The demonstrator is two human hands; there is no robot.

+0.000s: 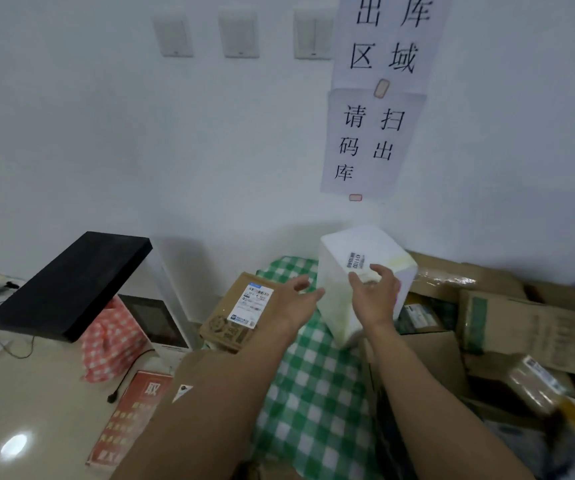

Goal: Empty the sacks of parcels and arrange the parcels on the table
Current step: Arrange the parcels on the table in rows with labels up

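Note:
A white foam parcel (365, 251) with a barcode label stands tilted on the green checked cloth (313, 393) that covers the table. My left hand (296, 299) reaches toward the parcel's left side with fingers stretched out, the tips at or just short of its surface. My right hand (376, 296) lies against the parcel's front face with fingers loosely bent over the label. A brown cardboard parcel (241, 310) with a white shipping label lies just left of my left hand. No sack is in view.
Several cardboard parcels (521, 323) are piled at the right, one wrapped in clear tape (535, 386). A black slanted device (71, 285) with a screen unit, a red checked bag (112, 337) and a red sign (133, 410) occupy the counter at left. The wall is close behind.

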